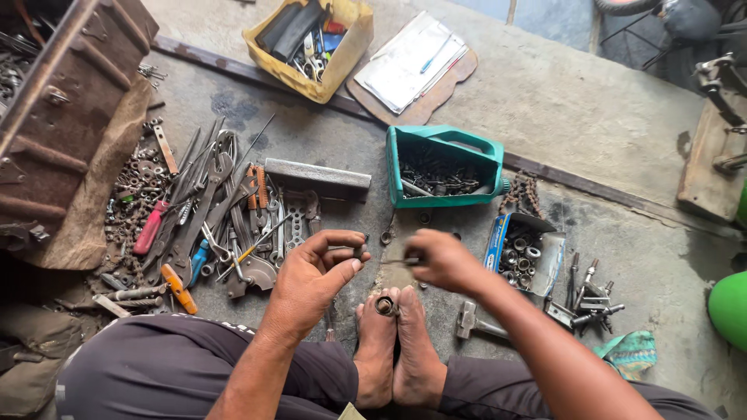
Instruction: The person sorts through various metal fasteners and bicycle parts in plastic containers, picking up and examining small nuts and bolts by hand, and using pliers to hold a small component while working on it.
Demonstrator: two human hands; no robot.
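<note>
Grey, oil-stained concrete floor [560, 101] in daylight; a rusty metal strip [233, 68] runs from ten o'clock toward three, a wooden plank [704, 167] at three.

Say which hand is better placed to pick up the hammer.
Likely the right. The right hand is above and close to the hammer, which lies on the floor to the right of the feet; the left hand is across the feet.

Person, seen from above. Forearms bare to the elbow, no sleeves, watch or rings visible. Left hand [315, 272] and right hand [443, 260] ungloved, with grime on the fingers [342, 237]. Legs covered by dark grey-brown trousers [171, 365] of loose, creased cloth. Feet [397, 342] bare, no shoes or sandals, toes dusty.
</note>
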